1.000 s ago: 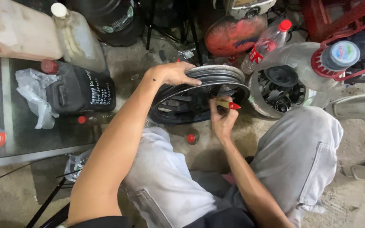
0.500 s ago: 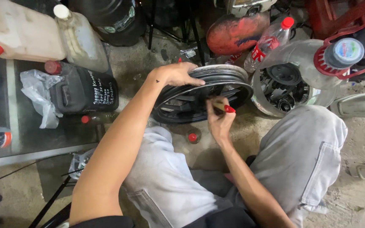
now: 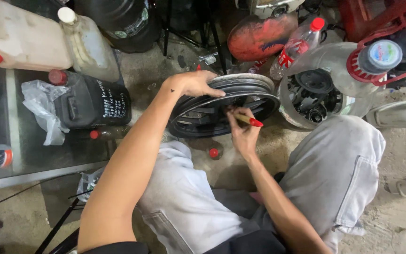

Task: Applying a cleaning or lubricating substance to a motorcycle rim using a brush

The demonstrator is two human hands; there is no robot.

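- The wheel (image 3: pixel 224 106) stands on edge at the upper middle of the frame, on dirty concrete between the knees. It seems to rest only on its lower rim and under the left hand (image 3: pixel 196 84), so it could roll or tip toward the engine casing (image 3: pixel 313 99) just to its right if that hand lets go.
- The right hand (image 3: pixel 243 134) holds a thin brush (image 3: pixel 247 121) with a red end, pinched between thumb and forefinger; the other end is hidden at the rim. A slip of the tip could smear or scratch the rim face.
- A small red cap (image 3: pixel 214 153) lies on the floor just below the wheel, where a knee or the wheel could knock it away.
- Left hand: fingers spread flat and draped over the top of the rim, pressing down, not wrapped around it.
- Right hand: fingers curled narrow, closed on the brush, knuckles near the wheel's lower edge; I cannot tell whether they touch the rim.
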